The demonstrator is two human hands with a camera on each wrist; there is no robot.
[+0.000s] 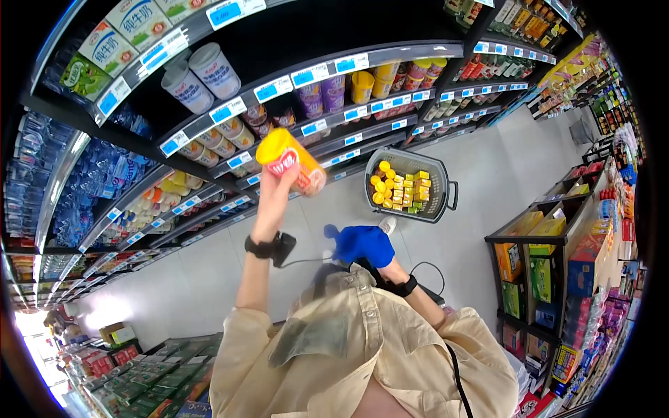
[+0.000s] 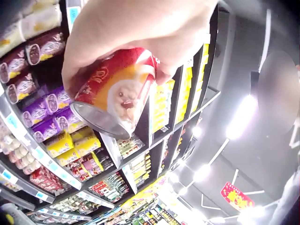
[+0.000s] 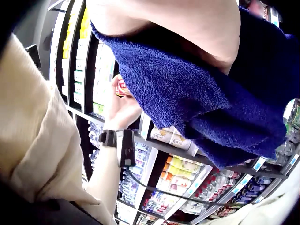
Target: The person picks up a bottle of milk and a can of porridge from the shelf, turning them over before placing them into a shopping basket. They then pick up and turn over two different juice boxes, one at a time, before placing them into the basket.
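My left hand (image 1: 274,198) grips a can (image 1: 283,149) with a yellow lid and a red and yellow label, holding it up in front of the shelves. In the left wrist view the silver metal end of the can (image 2: 123,96) points down, and the fingers (image 2: 84,61) wrap round its side. My right hand (image 3: 178,28) holds a blue towel (image 3: 173,89), which hangs in folds below it. Seen from the head, the towel (image 1: 364,245) covers most of that hand, low in front of the body.
A grey shopping basket (image 1: 440,177) with yellow-lidded cans and small yellow boxes stands on the floor. Shelves (image 1: 300,76) of cans, cartons and bottles curve along the left and front. A low display rack (image 1: 529,240) stands on the right. A cable (image 1: 303,262) trails from the left wrist.
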